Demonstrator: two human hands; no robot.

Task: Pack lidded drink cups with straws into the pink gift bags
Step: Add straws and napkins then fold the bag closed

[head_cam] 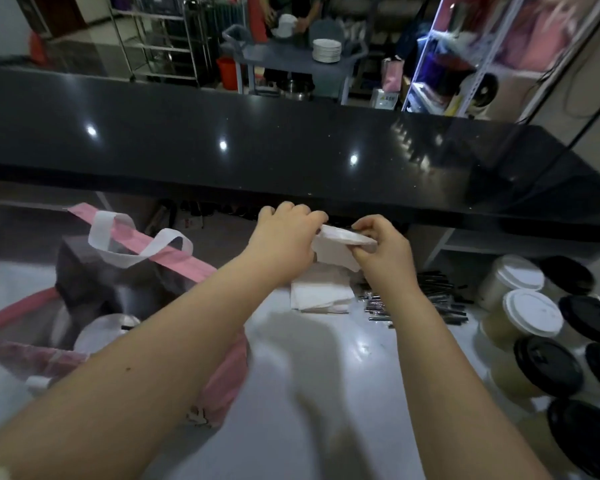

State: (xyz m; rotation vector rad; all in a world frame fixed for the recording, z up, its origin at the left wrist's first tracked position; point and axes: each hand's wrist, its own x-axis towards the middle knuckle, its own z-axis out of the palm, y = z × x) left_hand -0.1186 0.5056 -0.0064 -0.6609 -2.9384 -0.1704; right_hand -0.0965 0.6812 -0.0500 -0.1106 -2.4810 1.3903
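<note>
— What are you holding?
— My left hand (pixel 284 237) and right hand (pixel 381 247) each pinch an end of one white napkin (pixel 340 244), fingers curled.
— And the bag?
— The pink gift bag (pixel 174 252) sits at eight o'clock from my hands, mouth open, rim running ten to four, white handles up. My left is nearer. The lidded cups (pixel 530 313) stand at four.

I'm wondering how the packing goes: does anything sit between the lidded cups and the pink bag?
Yes. The left hand and right hand, pinching a white folded sheet, reach across that gap. Between cups and bag, wrapped straws and a stack of white sheets lie on the table.
</note>
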